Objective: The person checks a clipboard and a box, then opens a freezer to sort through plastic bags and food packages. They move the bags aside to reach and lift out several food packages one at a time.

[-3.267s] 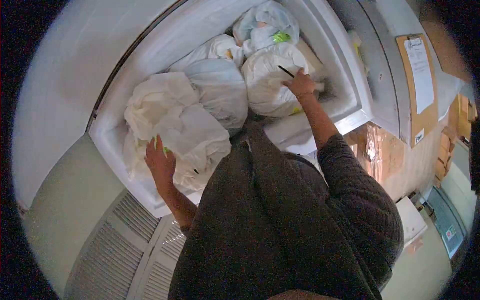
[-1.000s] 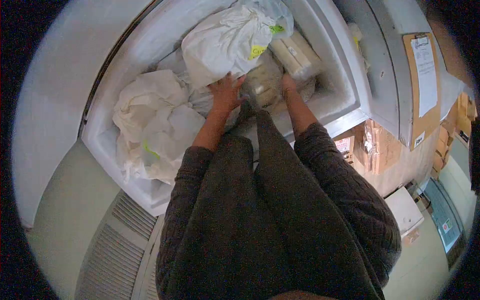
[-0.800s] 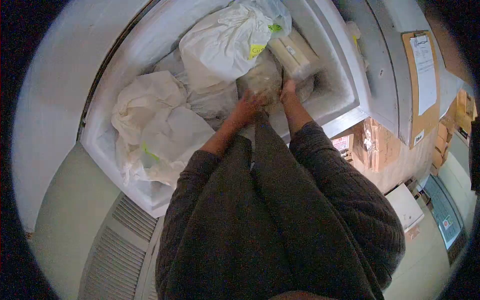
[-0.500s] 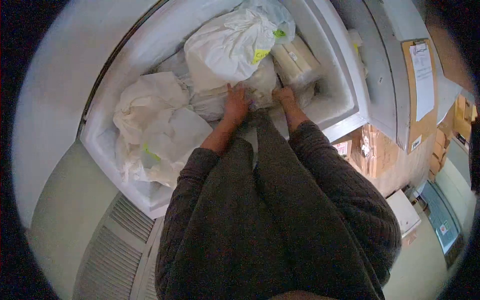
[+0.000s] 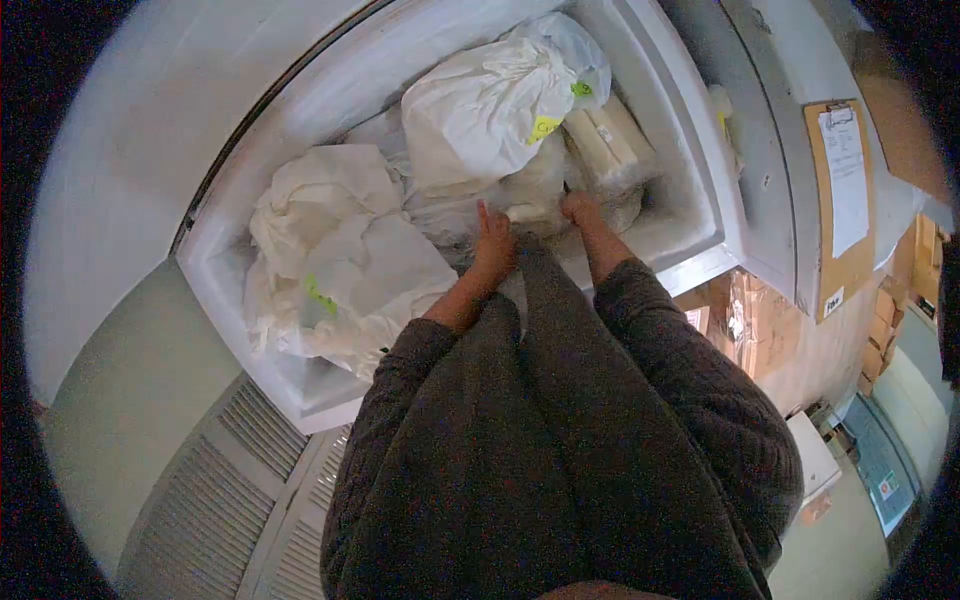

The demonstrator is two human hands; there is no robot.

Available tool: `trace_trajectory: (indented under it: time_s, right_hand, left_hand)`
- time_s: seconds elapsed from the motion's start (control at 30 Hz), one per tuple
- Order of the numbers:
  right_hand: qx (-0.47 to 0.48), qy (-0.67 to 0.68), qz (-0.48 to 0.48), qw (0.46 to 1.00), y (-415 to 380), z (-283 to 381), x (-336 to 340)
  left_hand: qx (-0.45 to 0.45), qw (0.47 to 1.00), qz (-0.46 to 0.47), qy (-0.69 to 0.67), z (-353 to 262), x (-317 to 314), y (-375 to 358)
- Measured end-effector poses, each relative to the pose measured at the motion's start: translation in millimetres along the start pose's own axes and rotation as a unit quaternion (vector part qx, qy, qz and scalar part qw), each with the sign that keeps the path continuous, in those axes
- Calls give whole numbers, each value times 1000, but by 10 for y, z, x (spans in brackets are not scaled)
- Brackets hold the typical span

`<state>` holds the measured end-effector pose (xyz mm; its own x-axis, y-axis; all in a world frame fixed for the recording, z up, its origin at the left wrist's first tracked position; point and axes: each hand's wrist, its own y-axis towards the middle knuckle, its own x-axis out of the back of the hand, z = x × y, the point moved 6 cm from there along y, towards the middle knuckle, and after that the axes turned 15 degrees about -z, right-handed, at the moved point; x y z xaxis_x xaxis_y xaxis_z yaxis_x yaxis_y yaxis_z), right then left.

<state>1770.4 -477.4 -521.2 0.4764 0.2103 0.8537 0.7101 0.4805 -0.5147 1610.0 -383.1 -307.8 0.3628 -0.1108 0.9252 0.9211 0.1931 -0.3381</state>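
Observation:
A large white bag (image 5: 470, 115) with a yellow label lies in the upper middle of a white chest freezer (image 5: 725, 215). My left hand (image 5: 494, 245) is just below it at clear-wrapped packages (image 5: 440, 215), one finger pointing up; what it holds, if anything, is hidden. My right hand (image 5: 580, 210) is closed around something dark and thin, too small to name, beside a wrapped pale block (image 5: 608, 145). At the left of the freezer sit more white bags (image 5: 340, 240) with a green label.
A clipboard with paper (image 5: 845, 190) hangs on the grey surface at the right. Below it stand cardboard boxes (image 5: 765, 325). Louvred panels (image 5: 205, 510) are at the lower left, and a white box (image 5: 812, 460) is at the lower right.
The view has shifted, so the freezer and bags appear lower and further right. My left hand's fingers have drawn together, with one still raised. My right hand stays closed beside the wrapped block.

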Motion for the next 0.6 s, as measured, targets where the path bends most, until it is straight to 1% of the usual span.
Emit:
trace_trajectory:
  time_s: [0.07,0.13,0.17,0.2,0.23,0.27,0.3,0.33,0.37,0.4,0.43,0.47,0.5,0.53,0.57,0.6]
  right_hand:
    - [72,114,44,990,55,139,172]
    - [148,219,84,961,110,245,428]
    - [188,268,105,939,88,304,618]
    - [191,265,99,940,-16,363,986]
    - [25,381,115,917,-223,384,1523]
    - [-140,483,127,855,-445,370,1869]
    - [-132,483,123,857,-554,399,2058]
    - [-193,582,165,773,-680,427,2150]
    - [-248,667,206,672,-774,465,2211]
    - [-269,678,311,610,-926,572,2239]
    - [-262,676,309,615,-1004,584,2323]
    - [-232,686,339,601,-1270,714,2577]
    - [-203,692,369,586,-1518,822,2775]
    - [-211,699,389,562,-1661,878,2870]
    - [-203,699,389,565,-1726,905,3005]
    - [-208,737,407,497,-1809,963,3160]
  left_hand:
    - [-7,1000,-15,6,66,-85,-14]
    - [-9,999,-34,10,104,-233,-2]
    - [-13,999,-37,-15,98,-328,-3]
    - [-15,998,-41,-40,96,-370,-11]
    - [-11,998,-46,-38,119,-363,-31]
    - [3,998,-54,-41,157,-343,-62]
    - [18,997,-62,-44,191,-315,-78]
    - [24,997,-68,-42,211,-254,-73]
    - [41,982,-130,-131,232,-81,-43]
    - [56,955,-191,-218,267,90,-39]
    - [61,954,-198,-216,327,192,-51]
    - [79,880,-271,-382,444,386,-107]
    - [93,772,-333,-534,557,570,-191]
    - [94,771,-340,-531,580,725,-252]
    - [192,728,-366,-547,705,844,-360]
    - [288,675,-386,-559,824,925,-477]
